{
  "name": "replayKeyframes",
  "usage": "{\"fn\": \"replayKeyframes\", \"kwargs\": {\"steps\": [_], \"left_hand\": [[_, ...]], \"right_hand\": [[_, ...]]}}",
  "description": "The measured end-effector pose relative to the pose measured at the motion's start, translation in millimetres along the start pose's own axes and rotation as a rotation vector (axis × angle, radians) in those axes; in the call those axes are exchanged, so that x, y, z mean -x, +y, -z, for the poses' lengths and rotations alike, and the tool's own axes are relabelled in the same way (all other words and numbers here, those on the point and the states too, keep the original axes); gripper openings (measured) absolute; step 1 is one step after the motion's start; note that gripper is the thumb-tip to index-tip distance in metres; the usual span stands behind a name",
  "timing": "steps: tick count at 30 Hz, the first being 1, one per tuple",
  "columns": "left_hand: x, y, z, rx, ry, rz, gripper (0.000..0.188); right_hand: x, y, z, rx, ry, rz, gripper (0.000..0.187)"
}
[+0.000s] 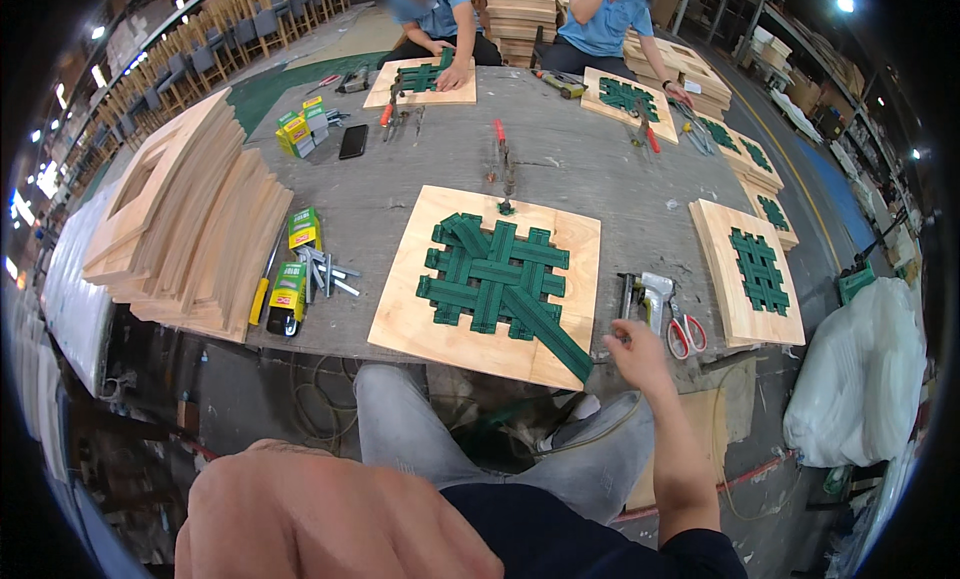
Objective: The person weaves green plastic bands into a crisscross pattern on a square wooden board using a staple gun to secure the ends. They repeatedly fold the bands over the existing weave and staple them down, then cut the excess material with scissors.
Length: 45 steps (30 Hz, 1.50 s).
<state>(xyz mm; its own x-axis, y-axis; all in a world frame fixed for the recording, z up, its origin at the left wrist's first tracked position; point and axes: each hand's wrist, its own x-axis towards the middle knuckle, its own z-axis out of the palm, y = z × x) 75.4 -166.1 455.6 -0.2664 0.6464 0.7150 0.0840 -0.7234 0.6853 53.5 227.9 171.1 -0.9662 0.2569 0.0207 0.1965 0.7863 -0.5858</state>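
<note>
In front of me lies a square wooden panel (400,324) with green webbing straps (490,272) woven across its middle. One strap end runs loose diagonally to the near right corner. My right hand (640,357) hovers just right of that corner, its fingers apart and nothing seen in them. Beyond it on the table are a staple gun (655,289) and scissors (686,335) with red and white handles. Large and close at the bottom left, my left hand (335,514) is raised with curled fingers. Whatever it may hold is hidden.
A tall stack of wooden frames (185,229) stands left, beside staple boxes (288,286) and loose staples (325,271). At the right lies another webbed panel (755,279). A red-handled tool (500,144) lies beyond my panel. Two people (445,19) (600,24) sit across the table (560,169).
</note>
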Motion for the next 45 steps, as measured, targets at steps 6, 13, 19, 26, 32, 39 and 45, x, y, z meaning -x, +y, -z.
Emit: {"fn": "replayKeyframes", "kwargs": {"steps": [6,13,19,26,32,39,45], "left_hand": [[12,5,-6,-0.012,0.034,-0.013,0.022],[23,6,-10,-0.040,0.082,-0.017,0.021],[27,8,-6,-0.041,0.103,-0.025,0.020],[31,6,-4,-0.059,0.123,-0.030,0.019],[33,6,-3,-0.075,0.148,-0.032,0.019],[34,9,-11,-0.118,0.180,-0.031,0.019],[32,7,-17,-0.151,0.216,-0.030,0.019]], "right_hand": [[23,-5,-31,0.133,-0.108,-0.019,0.045],[48,-8,-61,-0.048,-0.130,-0.188,0.055],[46,14,-75,-0.163,-0.095,-0.193,0.053],[49,1,-78,-0.067,-0.072,-0.111,0.047],[71,-47,-111,-0.123,-0.105,-0.128,0.047],[70,-63,-113,-0.074,-0.154,-0.147,0.047],[80,-44,-121,-0.013,-0.093,0.049,0.043]]}}
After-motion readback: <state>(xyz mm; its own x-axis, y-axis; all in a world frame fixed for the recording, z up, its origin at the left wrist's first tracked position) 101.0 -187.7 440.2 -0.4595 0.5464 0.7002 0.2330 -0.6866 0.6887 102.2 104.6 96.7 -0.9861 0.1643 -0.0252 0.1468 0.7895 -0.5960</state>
